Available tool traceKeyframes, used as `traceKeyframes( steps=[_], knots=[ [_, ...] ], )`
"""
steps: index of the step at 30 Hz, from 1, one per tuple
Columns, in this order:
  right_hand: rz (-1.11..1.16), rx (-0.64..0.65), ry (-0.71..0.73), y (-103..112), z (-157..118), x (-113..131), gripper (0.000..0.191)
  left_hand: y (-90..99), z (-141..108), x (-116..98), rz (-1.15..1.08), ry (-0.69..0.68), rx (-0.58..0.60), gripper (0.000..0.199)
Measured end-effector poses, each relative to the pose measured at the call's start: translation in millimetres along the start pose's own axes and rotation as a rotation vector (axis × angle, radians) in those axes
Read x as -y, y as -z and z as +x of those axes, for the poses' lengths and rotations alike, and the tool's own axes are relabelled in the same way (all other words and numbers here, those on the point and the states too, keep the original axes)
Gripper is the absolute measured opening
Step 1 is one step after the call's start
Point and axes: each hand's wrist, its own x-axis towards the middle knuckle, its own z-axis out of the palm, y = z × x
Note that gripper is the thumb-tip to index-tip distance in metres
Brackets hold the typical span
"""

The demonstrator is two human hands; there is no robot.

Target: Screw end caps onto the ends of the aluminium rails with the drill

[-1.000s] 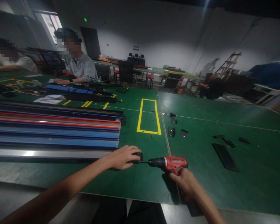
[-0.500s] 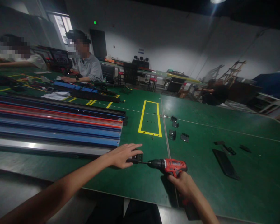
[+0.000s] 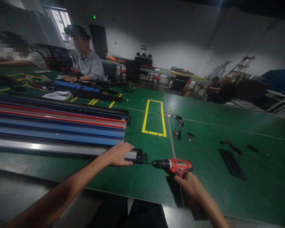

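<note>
A long silver rail [image 3: 68, 150] lies along the near side of the green table, with a black end piece [image 3: 139, 155] at its right end. My left hand [image 3: 120, 154] rests over the rail just left of that end piece, palm down, its fingers close together around the rail. My right hand [image 3: 190, 183] is wrapped round the handle of a red and black power drill [image 3: 180, 166]. The drill points left, and the tip of its long bit is at the black end piece. Whether the tip touches a screw is too small to tell.
Blue and red rails [image 3: 85, 126] lie behind the silver one. Small black brackets [image 3: 177, 134] and a flat black piece [image 3: 231, 163] lie on the green table [image 3: 204, 196] to the right. Yellow tape [image 3: 164, 120] marks a rectangle. Two people sit at the back left.
My left hand has moved left along the rail, uncovering the black end piece, and its fingers are less spread. My right hand still holds the drill at the rail's end.
</note>
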Motion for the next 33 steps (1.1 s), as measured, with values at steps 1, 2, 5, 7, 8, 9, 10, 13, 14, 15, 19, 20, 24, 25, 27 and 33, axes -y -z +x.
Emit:
traceKeyframes(
  steps=[1, 2, 5, 7, 8, 9, 10, 13, 14, 15, 19, 20, 24, 25, 27, 33],
  knots=[
    [0.002, -0.001, -0.005, 0.0, -0.2, 0.1, 0.023, 0.0, 0.1, 0.4, -0.004, -0.002, -0.003, 0.073],
    [0.001, -0.003, -0.01, -0.1, -0.4, 0.0, 0.024, 0.3, 0.0, 0.8, -0.007, -0.002, -0.002, 0.073],
    [-0.008, 0.002, -0.02, -0.1, -1.0, 0.0, 0.025, 2.1, 0.1, 1.0, -0.01, 0.01, 0.013, 0.075],
    [-0.013, 0.007, -0.029, 0.7, -1.8, 1.2, 0.026, 3.3, 0.4, 0.8, -0.015, 0.024, 0.022, 0.076],
    [-0.016, 0.008, -0.023, 1.4, -2.4, 2.4, 0.026, 3.6, 0.6, 0.6, -0.018, 0.028, 0.024, 0.076],
    [-0.022, 0.008, -0.013, 2.2, -3.1, 3.8, 0.025, 3.8, 0.9, 0.5, -0.021, 0.03, 0.022, 0.076],
    [-0.027, 0.007, 0.001, 3.1, -3.8, 5.3, 0.025, 3.9, 1.1, 0.5, -0.024, 0.03, 0.02, 0.076],
    [-0.033, 0.004, 0.034, 5.4, -5.8, 9.2, 0.026, 3.3, 1.4, 0.5, -0.026, 0.037, 0.018, 0.078],
    [-0.029, 0.002, 0.034, 5.8, -6.3, 9.9, 0.026, 3.1, 1.4, 0.6, -0.026, 0.04, 0.018, 0.079],
    [-0.023, 0.002, 0.032, 6.1, -6.7, 10.2, 0.026, 2.9, 1.4, 0.6, -0.027, 0.043, 0.017, 0.079],
    [-0.011, 0.005, 0.021, 5.4, -6.5, 8.0, 0.027, 3.6, 1.4, -0.1, -0.024, 0.043, 0.02, 0.078],
    [-0.015, 0.006, 0.019, 5.0, -5.9, 6.9, 0.027, 4.1, 1.4, -0.4, -0.025, 0.044, 0.027, 0.078],
    [-0.035, 0.023, -0.002, 2.4, -1.7, 1.6, 0.025, 6.6, 1.7, -1.4, -0.032, 0.053, 0.044, 0.08],
    [-0.037, 0.023, -0.009, 1.8, -0.6, 0.5, 0.024, 7.0, 1.7, -1.5, -0.033, 0.055, 0.044, 0.081],
    [-0.042, 0.016, -0.015, 1.0, 0.9, -0.7, 0.023, 7.5, 1.8, -1.5, -0.034, 0.054, 0.044, 0.081],
    [-0.053, 0.01, -0.009, 1.4, -0.4, 2.0, 0.023, 7.9, 1.9, -2.8, -0.02, 0.046, 0.037, 0.08]
  ],
)
